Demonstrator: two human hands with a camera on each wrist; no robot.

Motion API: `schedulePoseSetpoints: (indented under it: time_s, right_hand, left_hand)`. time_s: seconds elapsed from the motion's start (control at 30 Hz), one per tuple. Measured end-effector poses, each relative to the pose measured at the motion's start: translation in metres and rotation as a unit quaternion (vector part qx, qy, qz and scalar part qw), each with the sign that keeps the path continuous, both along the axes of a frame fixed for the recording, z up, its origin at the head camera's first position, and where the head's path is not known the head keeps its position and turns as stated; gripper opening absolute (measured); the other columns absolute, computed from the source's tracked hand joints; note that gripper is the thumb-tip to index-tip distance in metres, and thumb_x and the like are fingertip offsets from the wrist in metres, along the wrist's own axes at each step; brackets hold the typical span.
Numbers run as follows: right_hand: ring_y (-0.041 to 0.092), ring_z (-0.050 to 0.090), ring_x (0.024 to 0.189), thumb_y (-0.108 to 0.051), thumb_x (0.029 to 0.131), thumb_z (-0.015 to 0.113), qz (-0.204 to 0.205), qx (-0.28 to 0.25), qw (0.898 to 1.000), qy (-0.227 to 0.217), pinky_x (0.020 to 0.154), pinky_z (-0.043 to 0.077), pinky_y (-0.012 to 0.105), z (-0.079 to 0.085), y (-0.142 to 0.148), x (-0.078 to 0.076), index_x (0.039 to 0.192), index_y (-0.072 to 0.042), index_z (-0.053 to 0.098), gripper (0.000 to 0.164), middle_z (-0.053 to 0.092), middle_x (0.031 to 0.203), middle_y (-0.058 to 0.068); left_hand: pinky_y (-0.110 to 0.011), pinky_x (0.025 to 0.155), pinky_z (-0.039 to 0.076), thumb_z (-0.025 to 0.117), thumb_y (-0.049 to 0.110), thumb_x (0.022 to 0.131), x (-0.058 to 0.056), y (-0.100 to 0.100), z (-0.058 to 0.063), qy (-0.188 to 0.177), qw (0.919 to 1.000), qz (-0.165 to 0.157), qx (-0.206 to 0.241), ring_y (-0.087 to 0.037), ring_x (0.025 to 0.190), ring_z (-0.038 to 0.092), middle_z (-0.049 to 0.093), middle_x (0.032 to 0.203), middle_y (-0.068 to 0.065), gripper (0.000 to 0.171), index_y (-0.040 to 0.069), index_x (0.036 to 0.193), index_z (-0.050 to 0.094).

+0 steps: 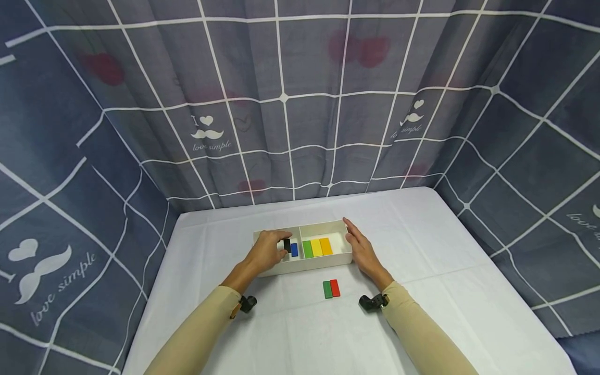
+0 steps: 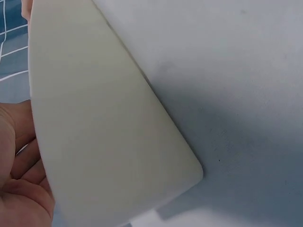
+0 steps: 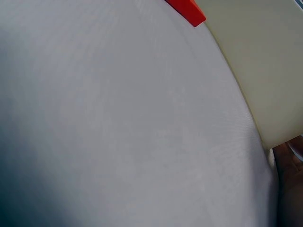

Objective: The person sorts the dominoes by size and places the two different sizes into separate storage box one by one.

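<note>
In the head view my left hand [image 1: 269,252] pinches a black block [image 1: 287,245] over the left compartment of a white divided box [image 1: 307,266]. Just right of it, a blue block [image 1: 294,250] stands in that same compartment. The right compartment holds a light green block [image 1: 307,249], a yellow block [image 1: 316,248] and an orange block [image 1: 326,246], side by side. My right hand [image 1: 364,254] rests along the box's right end with its fingers extended. In the left wrist view the box wall [image 2: 109,123] hides much of the left hand [image 2: 23,165].
On the white tablecloth [image 1: 290,328], in front of the box, lie a dark green block [image 1: 327,289] and a red block [image 1: 335,288] next to each other. A grey-blue checked curtain [image 1: 300,125] hangs behind the table and along both sides.
</note>
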State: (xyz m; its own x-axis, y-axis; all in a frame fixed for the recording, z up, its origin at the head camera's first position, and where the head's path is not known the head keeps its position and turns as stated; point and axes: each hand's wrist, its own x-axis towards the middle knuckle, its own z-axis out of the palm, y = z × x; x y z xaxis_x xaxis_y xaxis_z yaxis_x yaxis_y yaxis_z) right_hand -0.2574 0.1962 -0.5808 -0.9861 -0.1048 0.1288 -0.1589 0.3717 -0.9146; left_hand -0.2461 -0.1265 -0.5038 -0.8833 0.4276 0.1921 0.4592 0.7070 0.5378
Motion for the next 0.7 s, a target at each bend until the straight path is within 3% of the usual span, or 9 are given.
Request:
schedulePoseSetpoints:
  time_s: [0.4,0.7]
  right_hand:
    - [0.039,0.033,0.165,-0.023,0.12,0.041,0.003,0.0,1.0,0.003,0.136,0.024,0.058,-0.003,0.0,-0.001,0.174,-0.024,0.035,0.054,0.036,0.178,0.016]
    - [0.039,0.034,0.164,-0.025,0.12,0.042,0.002,-0.005,1.0,0.004,0.136,0.023,0.059,-0.003,0.001,-0.002,0.174,-0.025,0.035,0.054,0.038,0.176,0.018]
  left_hand:
    - [-0.049,0.107,0.061,0.086,-0.006,0.088,-0.008,0.001,-0.008,-0.057,0.9984,0.005,-0.008,-0.037,0.125,0.073,0.075,0.138,-0.018,0.052,-0.004,0.139,0.072]
    - [-0.05,0.108,0.061,0.086,-0.007,0.088,-0.015,0.003,-0.011,-0.068,0.9975,0.012,-0.014,-0.037,0.125,0.074,0.076,0.136,-0.018,0.051,-0.004,0.138,0.073]
